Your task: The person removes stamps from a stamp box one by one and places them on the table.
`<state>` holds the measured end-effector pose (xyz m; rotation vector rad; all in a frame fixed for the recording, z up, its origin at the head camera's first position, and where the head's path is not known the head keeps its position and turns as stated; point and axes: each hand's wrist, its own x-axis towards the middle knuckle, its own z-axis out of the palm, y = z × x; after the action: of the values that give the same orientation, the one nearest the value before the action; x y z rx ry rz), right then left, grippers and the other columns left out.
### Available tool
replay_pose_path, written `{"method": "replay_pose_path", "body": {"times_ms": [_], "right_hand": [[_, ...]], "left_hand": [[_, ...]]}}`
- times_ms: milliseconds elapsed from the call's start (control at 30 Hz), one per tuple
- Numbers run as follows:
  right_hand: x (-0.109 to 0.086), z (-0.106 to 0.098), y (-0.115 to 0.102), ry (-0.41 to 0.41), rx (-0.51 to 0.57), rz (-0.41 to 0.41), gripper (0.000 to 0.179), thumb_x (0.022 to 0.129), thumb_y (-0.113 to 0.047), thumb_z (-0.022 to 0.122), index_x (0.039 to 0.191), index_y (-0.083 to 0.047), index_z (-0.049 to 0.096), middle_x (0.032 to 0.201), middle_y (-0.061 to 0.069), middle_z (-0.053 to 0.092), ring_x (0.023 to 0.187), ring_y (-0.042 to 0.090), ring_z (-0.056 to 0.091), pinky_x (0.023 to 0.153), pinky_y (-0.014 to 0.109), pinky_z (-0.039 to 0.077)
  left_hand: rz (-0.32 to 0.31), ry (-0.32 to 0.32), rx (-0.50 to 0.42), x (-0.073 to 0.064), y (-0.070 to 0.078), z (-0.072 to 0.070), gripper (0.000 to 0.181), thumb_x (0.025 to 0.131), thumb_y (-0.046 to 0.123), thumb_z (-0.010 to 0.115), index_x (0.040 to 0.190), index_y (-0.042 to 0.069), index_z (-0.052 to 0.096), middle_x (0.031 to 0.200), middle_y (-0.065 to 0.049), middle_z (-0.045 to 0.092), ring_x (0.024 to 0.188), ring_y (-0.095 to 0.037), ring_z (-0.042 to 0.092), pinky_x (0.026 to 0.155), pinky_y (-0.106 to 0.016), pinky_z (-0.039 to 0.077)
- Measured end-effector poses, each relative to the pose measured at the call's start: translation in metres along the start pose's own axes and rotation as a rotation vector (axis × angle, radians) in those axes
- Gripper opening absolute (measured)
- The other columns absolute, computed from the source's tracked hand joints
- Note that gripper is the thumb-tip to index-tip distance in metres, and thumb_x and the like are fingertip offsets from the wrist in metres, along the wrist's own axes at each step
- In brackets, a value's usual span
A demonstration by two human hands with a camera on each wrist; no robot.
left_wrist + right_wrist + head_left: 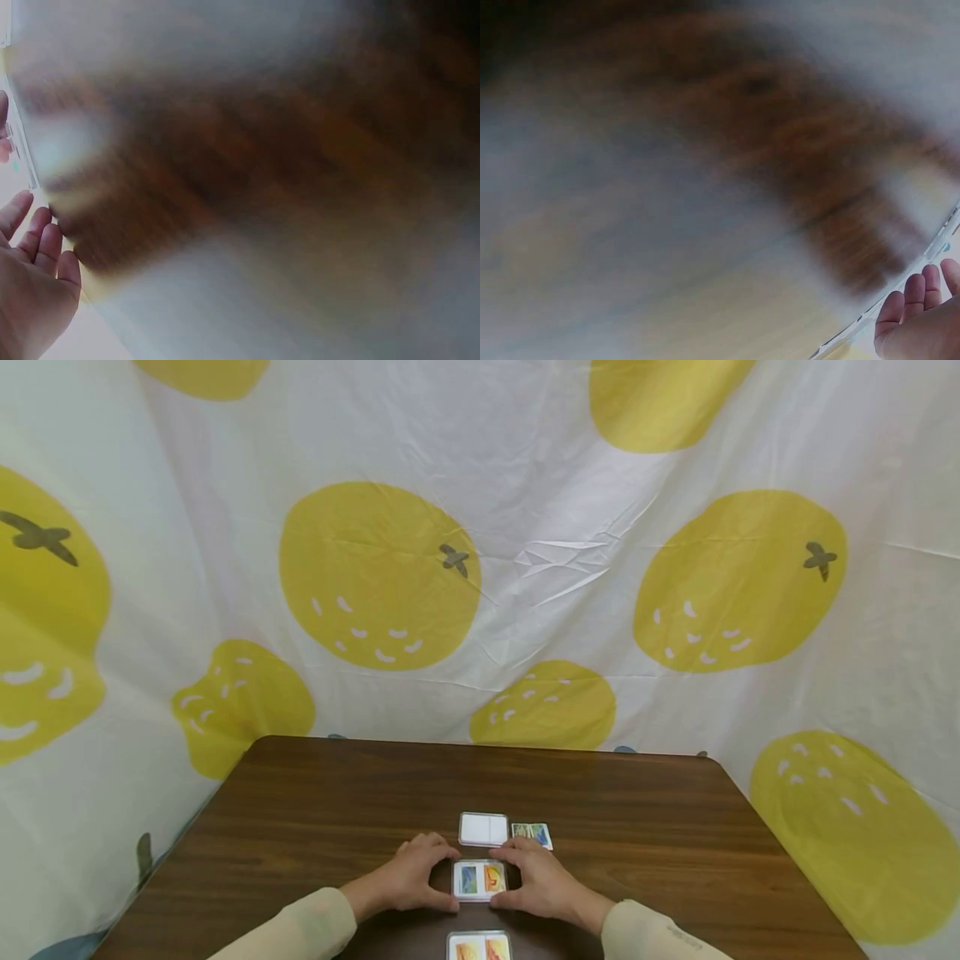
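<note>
A clear plastic frame (480, 897) lies between both hands in the head view, holding a blue-green picture and an orange one. My left hand (405, 875) is at its left edge, index finger at the far corner and thumb at the near one. On the opposite edge my right hand (542, 881) holds it the same way, thumb near and index finger far. In the left wrist view the left hand (34, 292) shows its curved fingers at the image edge. The right hand (919, 319) sits in the right wrist view's lower corner. Both wrist views are largely blurred.
Beyond the held frame lies a second clear frame (483, 829) with white inside. Beside it is a loose picture card (542, 837), partly behind the right fingers. Closer in, a third frame (480, 937) has two orange pictures. A lemon-print curtain (525, 610) hangs behind the brown table (337, 802).
</note>
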<state>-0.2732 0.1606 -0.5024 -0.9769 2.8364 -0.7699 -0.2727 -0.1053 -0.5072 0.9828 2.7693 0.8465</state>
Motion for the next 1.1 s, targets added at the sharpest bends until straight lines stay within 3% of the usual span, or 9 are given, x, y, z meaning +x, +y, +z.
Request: {"method": "replay_pose_path", "body": {"times_ms": [500,767,1100], "right_hand": [[0.0013,0.0037,-0.0012,-0.016,-0.068,-0.023,0.065,0.079,-0.048,0.079,0.13,-0.01,0.065,0.118,0.0,0.056,0.111,0.02,0.052,0.095,0.045,0.043],[-0.0002,0.001,-0.0018,-0.006,-0.119,0.001,0.069,0.077,-0.052,0.079,0.129,-0.008,0.065,0.122,0.005,0.058,0.115,0.027,0.053,0.099,0.056,0.038],[-0.0001,-0.0021,-0.0001,-0.007,-0.133,0.001,0.066,0.076,-0.056,0.078,0.122,-0.01,0.068,0.117,0.003,0.058,0.113,0.026,0.053,0.097,0.056,0.039]], "left_hand": [[0.001,0.003,0.101,0.004,-0.0024,0.0047,0.071,0.077,0.052,0.08,0.129,0.008,0.062,0.121,-0.003,0.053,0.111,-0.021,0.047,0.094,-0.044,0.038],[0.021,0.008,0.116,0.0052,-0.0016,0.0035,0.064,0.079,0.052,0.078,0.126,0.011,0.064,0.116,0.001,0.053,0.108,-0.017,0.046,0.091,-0.041,0.038],[0.005,-0.009,0.155,0.0075,0.0028,0.0007,0.066,0.078,0.052,0.079,0.127,0.011,0.064,0.114,0.002,0.052,0.107,-0.017,0.046,0.091,-0.04,0.038]]}}
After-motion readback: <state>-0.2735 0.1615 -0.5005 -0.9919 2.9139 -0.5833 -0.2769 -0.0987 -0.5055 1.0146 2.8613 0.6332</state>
